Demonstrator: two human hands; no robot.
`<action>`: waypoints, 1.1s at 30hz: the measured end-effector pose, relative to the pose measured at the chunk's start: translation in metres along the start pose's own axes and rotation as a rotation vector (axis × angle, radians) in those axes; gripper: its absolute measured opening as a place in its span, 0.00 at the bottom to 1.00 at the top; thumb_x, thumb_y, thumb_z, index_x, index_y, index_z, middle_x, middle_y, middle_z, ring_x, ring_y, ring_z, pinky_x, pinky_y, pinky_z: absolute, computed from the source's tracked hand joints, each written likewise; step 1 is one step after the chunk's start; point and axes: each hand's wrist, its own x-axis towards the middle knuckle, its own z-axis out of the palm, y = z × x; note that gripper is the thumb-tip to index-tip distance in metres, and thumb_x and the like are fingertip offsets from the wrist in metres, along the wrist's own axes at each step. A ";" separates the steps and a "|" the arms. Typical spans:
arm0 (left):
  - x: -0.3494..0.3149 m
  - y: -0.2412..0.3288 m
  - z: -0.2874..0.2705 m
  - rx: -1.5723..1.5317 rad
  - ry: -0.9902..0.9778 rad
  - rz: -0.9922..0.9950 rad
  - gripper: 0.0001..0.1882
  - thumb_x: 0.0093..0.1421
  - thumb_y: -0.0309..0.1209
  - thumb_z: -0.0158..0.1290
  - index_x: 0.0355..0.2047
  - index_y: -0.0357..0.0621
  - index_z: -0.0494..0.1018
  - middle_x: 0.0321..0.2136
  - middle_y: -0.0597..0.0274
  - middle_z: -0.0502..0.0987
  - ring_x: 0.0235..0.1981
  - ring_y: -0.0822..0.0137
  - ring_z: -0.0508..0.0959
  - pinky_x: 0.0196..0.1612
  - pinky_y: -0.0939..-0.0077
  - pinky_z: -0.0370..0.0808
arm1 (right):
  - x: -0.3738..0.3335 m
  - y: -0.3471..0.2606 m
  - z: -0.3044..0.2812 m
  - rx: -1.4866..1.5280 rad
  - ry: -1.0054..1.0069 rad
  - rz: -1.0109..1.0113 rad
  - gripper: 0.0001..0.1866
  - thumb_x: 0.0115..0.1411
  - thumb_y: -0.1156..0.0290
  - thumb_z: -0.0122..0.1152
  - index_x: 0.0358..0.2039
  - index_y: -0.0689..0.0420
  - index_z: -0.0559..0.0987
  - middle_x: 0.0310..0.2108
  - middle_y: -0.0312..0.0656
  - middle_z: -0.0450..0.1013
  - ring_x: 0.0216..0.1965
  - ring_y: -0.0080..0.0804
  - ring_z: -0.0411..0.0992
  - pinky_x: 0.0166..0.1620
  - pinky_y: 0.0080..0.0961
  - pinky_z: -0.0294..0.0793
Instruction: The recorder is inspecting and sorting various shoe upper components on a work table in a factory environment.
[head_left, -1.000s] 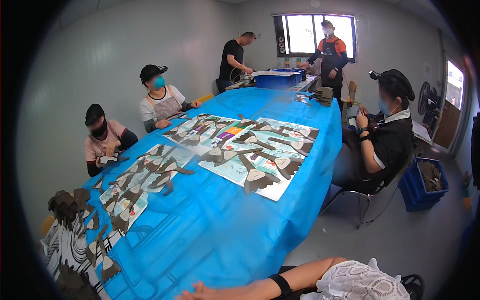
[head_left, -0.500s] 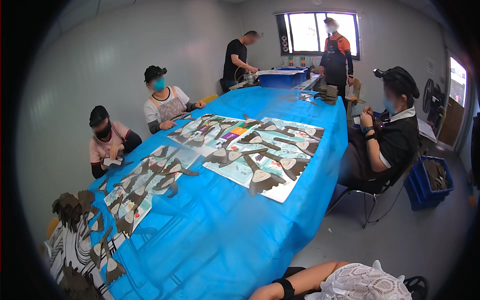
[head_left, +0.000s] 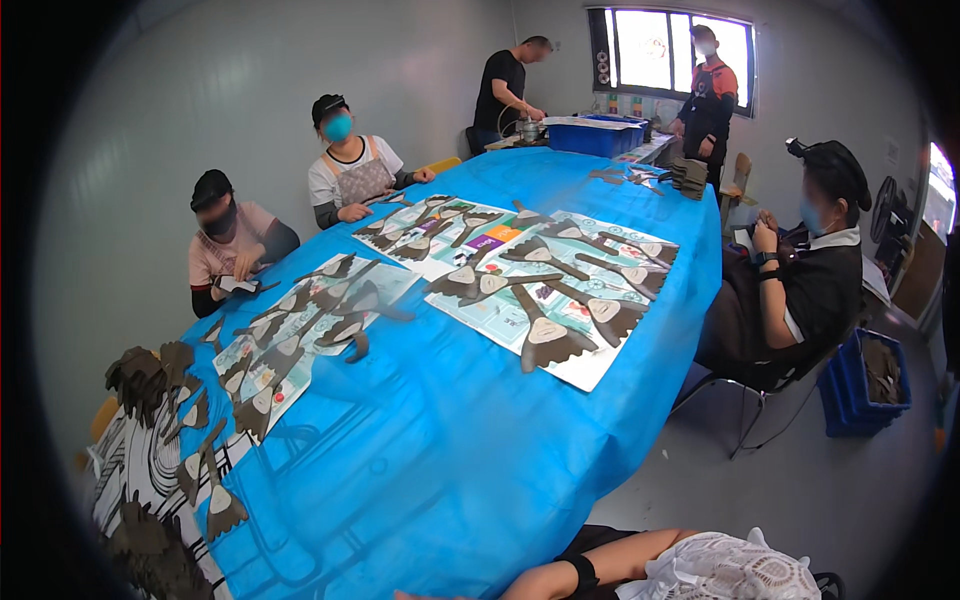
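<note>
Neither of my hands is in view. Spread over a long table with a blue cover [head_left: 430, 480] are several dark brown-grey flat pieces [head_left: 553, 345], each with a wavy wide end, a narrow tail and a pale patch. Most lie on printed sheets [head_left: 490, 315]. More of the same dark pieces are heaped [head_left: 150, 380] at the left edge, with another pile [head_left: 155, 555] at the lower left. Along the bottom edge a bare arm [head_left: 640, 555] with a black band comes from a white lace sleeve [head_left: 735, 570]; it appears to be a seated neighbour's, its hand mostly cut off.
Two masked people [head_left: 235, 235] sit along the left side, one handling a white item [head_left: 237, 285]. Someone in black [head_left: 790, 270] sits at the right, hands raised. Two people stand at the far end by blue bins [head_left: 590, 140]. A blue crate [head_left: 865, 385] stands on the floor.
My view has swung left, so the scene sits further right. Along the bottom edge, the neighbour's arm shows further left. The pieces on the table stay where they were.
</note>
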 end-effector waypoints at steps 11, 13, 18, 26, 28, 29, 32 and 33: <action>-0.006 0.003 -0.004 0.007 -0.006 -0.005 0.25 0.63 0.38 0.50 0.57 0.37 0.65 0.53 0.51 0.70 0.55 0.54 0.70 0.56 0.54 0.68 | -0.002 0.007 0.003 0.080 -0.016 -0.013 0.24 0.63 0.64 0.57 0.55 0.63 0.70 0.63 0.56 0.58 0.61 0.50 0.58 0.59 0.45 0.58; -0.007 0.004 -0.004 0.007 -0.005 -0.006 0.25 0.63 0.38 0.50 0.57 0.38 0.65 0.53 0.51 0.71 0.55 0.54 0.70 0.56 0.54 0.68 | -0.004 0.008 0.002 0.093 -0.022 -0.011 0.24 0.63 0.65 0.57 0.56 0.63 0.69 0.63 0.56 0.59 0.61 0.49 0.58 0.59 0.44 0.59; -0.011 0.004 -0.003 0.011 -0.005 -0.008 0.24 0.63 0.37 0.50 0.57 0.38 0.65 0.53 0.51 0.71 0.55 0.54 0.70 0.56 0.54 0.68 | -0.007 0.009 0.001 0.119 -0.032 -0.005 0.25 0.63 0.67 0.58 0.57 0.64 0.68 0.63 0.55 0.60 0.60 0.47 0.59 0.58 0.41 0.60; -0.022 0.003 -0.004 0.005 -0.007 -0.025 0.24 0.64 0.37 0.49 0.57 0.39 0.66 0.53 0.52 0.71 0.55 0.54 0.70 0.56 0.53 0.68 | -0.011 0.014 0.002 0.183 -0.045 0.011 0.26 0.63 0.70 0.58 0.59 0.66 0.66 0.62 0.54 0.61 0.60 0.43 0.60 0.58 0.37 0.61; -0.025 0.001 -0.006 0.008 -0.002 -0.021 0.24 0.64 0.37 0.49 0.58 0.39 0.66 0.53 0.52 0.71 0.55 0.54 0.70 0.56 0.53 0.68 | -0.014 0.018 0.003 0.200 -0.052 0.021 0.26 0.63 0.71 0.58 0.60 0.67 0.65 0.62 0.54 0.61 0.60 0.42 0.60 0.58 0.36 0.62; -0.027 0.001 -0.006 0.008 -0.001 -0.020 0.24 0.64 0.37 0.48 0.58 0.40 0.66 0.53 0.52 0.71 0.55 0.55 0.70 0.56 0.53 0.68 | -0.016 0.020 0.003 0.211 -0.054 0.029 0.27 0.63 0.71 0.58 0.60 0.67 0.65 0.62 0.54 0.61 0.60 0.42 0.60 0.58 0.35 0.62; -0.030 0.000 -0.006 0.012 -0.002 -0.011 0.24 0.64 0.37 0.48 0.58 0.40 0.66 0.53 0.52 0.71 0.55 0.55 0.70 0.55 0.53 0.68 | -0.020 0.026 0.003 0.268 -0.058 0.071 0.27 0.64 0.73 0.58 0.61 0.68 0.64 0.62 0.53 0.62 0.60 0.40 0.61 0.58 0.33 0.63; -0.031 -0.001 -0.005 0.015 0.000 -0.006 0.24 0.64 0.37 0.48 0.58 0.40 0.66 0.53 0.52 0.71 0.55 0.55 0.70 0.55 0.53 0.68 | -0.021 0.027 0.003 0.315 -0.058 0.104 0.27 0.64 0.73 0.58 0.61 0.68 0.64 0.62 0.53 0.62 0.60 0.40 0.61 0.58 0.33 0.63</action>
